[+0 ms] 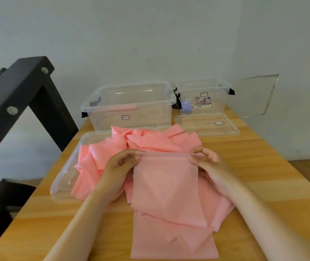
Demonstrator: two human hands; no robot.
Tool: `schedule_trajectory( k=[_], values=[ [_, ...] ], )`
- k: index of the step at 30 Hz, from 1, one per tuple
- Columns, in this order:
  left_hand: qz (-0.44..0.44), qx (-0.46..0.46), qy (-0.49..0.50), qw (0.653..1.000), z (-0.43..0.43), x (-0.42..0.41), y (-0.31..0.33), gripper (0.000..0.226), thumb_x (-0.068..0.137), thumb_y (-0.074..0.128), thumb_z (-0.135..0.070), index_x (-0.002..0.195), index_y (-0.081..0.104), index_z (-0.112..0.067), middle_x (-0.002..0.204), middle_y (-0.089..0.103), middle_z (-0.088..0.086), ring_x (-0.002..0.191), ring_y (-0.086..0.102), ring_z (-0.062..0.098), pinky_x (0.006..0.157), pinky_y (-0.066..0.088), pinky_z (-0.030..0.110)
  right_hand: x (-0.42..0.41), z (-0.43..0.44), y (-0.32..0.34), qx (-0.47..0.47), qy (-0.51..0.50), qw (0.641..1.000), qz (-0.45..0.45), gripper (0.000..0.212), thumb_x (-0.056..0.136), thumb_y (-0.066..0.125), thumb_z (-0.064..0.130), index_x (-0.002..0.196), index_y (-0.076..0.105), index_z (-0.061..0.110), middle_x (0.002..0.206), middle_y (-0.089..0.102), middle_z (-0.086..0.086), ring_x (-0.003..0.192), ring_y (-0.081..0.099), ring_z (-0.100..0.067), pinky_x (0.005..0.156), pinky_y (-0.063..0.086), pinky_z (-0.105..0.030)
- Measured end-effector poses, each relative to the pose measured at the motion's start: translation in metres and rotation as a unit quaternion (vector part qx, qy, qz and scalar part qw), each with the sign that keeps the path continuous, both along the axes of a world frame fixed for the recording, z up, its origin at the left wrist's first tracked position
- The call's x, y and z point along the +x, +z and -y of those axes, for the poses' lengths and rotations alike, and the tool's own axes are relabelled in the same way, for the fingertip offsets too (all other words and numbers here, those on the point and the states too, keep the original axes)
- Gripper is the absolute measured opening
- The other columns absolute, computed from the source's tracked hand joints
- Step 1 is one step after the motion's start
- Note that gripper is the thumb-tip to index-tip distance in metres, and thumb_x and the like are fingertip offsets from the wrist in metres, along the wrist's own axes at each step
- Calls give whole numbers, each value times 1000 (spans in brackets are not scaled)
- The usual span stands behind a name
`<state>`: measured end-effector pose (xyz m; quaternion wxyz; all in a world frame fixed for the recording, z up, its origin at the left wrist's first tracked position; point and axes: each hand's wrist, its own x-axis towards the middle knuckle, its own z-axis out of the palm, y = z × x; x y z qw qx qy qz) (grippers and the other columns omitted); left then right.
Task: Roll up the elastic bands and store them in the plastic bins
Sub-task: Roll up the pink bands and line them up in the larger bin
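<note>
You can read no text: the small stickers (125, 117) on the large bin (150, 110), the small bin (220, 102) and the lid (193, 127) are blurred.

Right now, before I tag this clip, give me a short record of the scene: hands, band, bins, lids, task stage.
left hand: pinches far edge of the flat pink elastic band
right hand: pinches same edge, other corner
band: far edge rolled thinly; rest drapes onto wooden table
pile of crumpled pink bands: partly on a clear plastic lid
large clear plastic bin: open
small clear plastic bin: open, pale purple item seemingly inside
second clear lid: before small bin
stage: rolling just begun
</note>
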<state>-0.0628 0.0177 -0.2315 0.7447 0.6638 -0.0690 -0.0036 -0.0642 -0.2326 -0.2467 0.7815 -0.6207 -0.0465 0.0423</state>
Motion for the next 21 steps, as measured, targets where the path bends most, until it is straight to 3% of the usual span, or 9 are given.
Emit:
schedule_trajectory(
  k=[6, 11, 14, 18, 21],
  values=[
    [-28, -38, -37, 998, -4, -1, 3, 21, 82, 58, -3, 80, 76, -14, 69, 63, 4, 56, 55, 11, 55, 48, 18, 4, 2, -6, 97, -12, 995, -11, 21, 86, 53, -8, 78, 60, 10, 64, 61, -1, 59, 60, -10, 54, 50, -19],
    [-32, -49, -41, 997, -4, -1, 3, 22, 77, 59, -3, 74, 76, -15, 73, 65, 5, 60, 58, 14, 57, 51, 20, 4, 3, -7, 100, -13, 995, -1, 34, 87, 45, -13, 69, 62, 10, 64, 60, 0, 60, 59, -10, 56, 50, -18],
    [-20, -42, -35, 998, -5, -1, 2, 40, 87, 45, 8, 72, 76, -12, 71, 64, 8, 60, 58, 17, 56, 50, 21, 3, 2, -8, 79, -22, 997, 8, 45, 88, 43, -11, 60, 67, 15, 63, 58, -2, 61, 55, -13, 58, 50, -19],
    [-7, -49, -7, 999, -2, -2, 1, 49, 96, 36, 0, 68, 75, -8, 68, 65, 9, 57, 57, 16, 51, 48, 20, -1, -1, -8, 18, -28, 999, 35, 17, 79, 68, 16, 62, 65, 17, 66, 59, -1, 65, 56, -13, 62, 45, -21],
    [11, -14, 28, 999, 2, -4, -2, 34, 97, 48, -8, 72, 71, -2, 66, 65, 2, 55, 54, 10, 50, 45, 16, -2, 0, -10, -70, -56, 995, 50, 17, 70, 81, 15, 69, 64, 16, 66, 60, 1, 67, 55, -10, 65, 41, -22]
  ],
)
